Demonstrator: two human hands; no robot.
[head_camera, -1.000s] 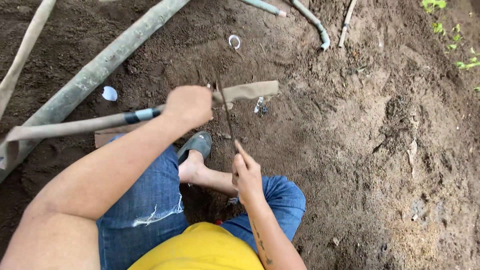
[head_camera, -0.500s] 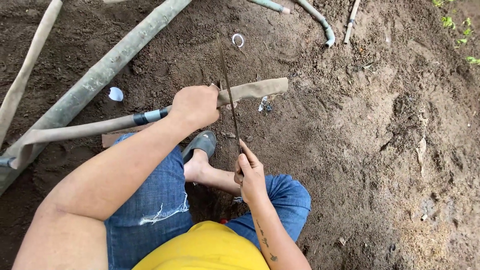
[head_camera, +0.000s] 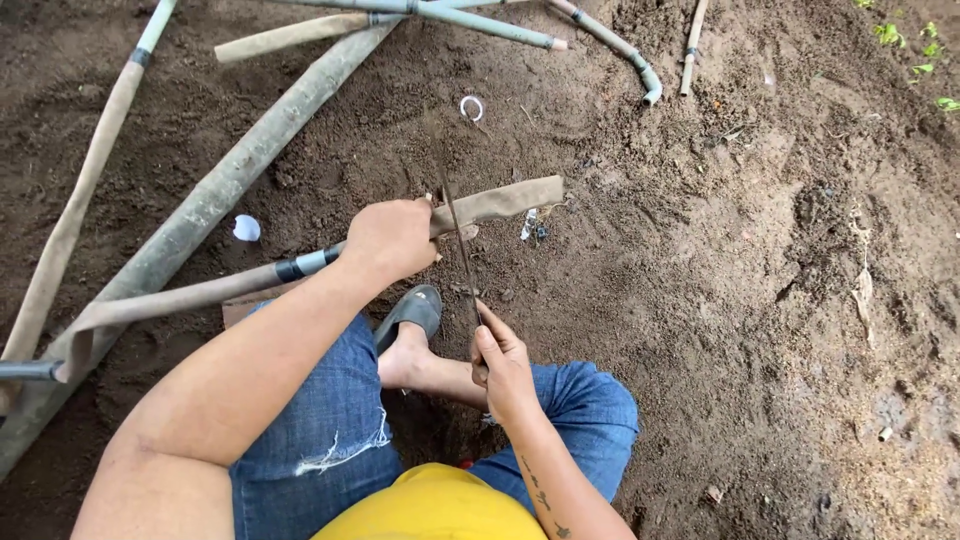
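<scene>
Left hand (head_camera: 392, 238) grips the tan hose (head_camera: 495, 203), which lies at twelve o'clock from the sandal (head_camera: 410, 312). Right hand (head_camera: 503, 362) closes around the saw (head_camera: 455, 225), blade across hose. Hose appears uncut; severing remains.

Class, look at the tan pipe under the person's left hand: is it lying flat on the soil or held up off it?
Held up: the left hand grips the tan pipe, whose free end casts a shadow on the soil.

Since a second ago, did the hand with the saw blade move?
Yes. The right hand has drawn back a little toward the body, away from the tan pipe, pulling the thin blade with it.
</scene>
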